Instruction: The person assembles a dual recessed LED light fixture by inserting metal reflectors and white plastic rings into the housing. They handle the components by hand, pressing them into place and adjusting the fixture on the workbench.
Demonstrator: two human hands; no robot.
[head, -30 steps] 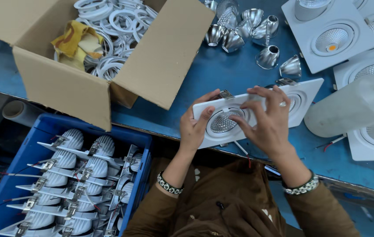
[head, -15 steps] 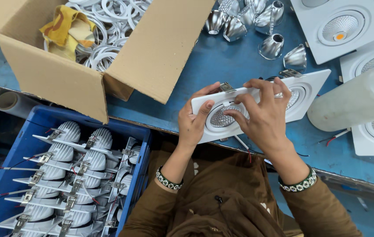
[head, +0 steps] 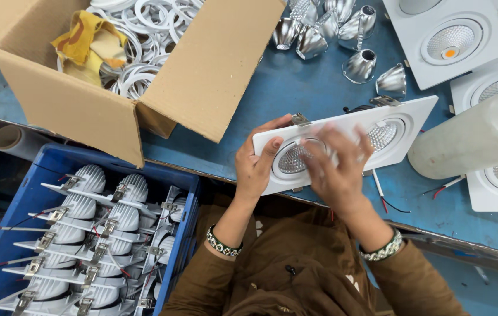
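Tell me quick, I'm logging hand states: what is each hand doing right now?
Left hand: closed on the end of the white rectangular twin-lamp downlight fixture.
Right hand: blurred, fingers spread over the fixture's face; grip cannot be told.

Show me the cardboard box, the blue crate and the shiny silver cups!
cardboard box (head: 202,76), head view, on its open front flap.
blue crate (head: 38,167), head view, on its back rim.
shiny silver cups (head: 360,65), head view, on one cup's side.

box (head: 196,76) left | fixture (head: 348,137) centre | crate (head: 21,202) below box
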